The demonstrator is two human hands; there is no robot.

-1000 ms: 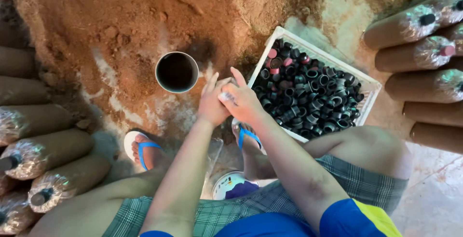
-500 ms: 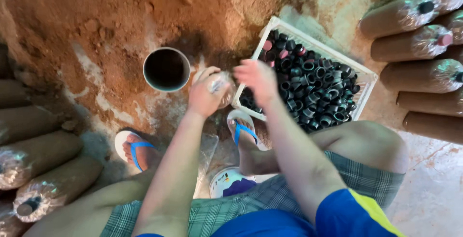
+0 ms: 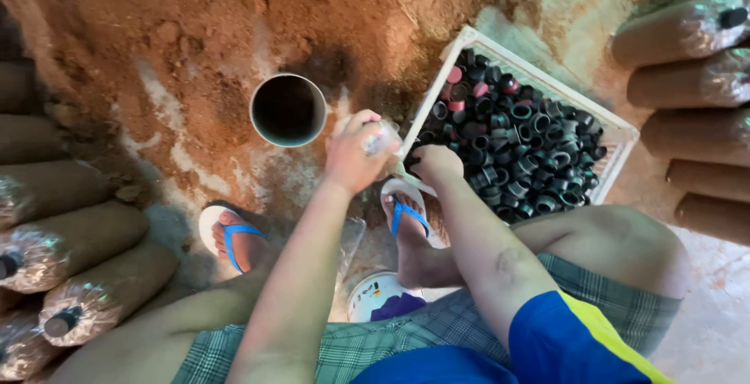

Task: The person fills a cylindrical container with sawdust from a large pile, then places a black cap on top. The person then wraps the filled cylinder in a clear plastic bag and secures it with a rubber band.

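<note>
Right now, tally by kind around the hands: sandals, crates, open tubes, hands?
sandals: 2
white crate: 1
open round tube: 1
hands: 2, the left hand gripping clear plastic, the right hand at the crate's edge
Total: 6

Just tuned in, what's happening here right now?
A seated person holds a clear plastic bag in the left hand, beside an open cylindrical tube standing in a reddish sawdust pile. The right hand rests at the edge of a white crate of black rings. Filled bags lie stacked at both sides.
</note>
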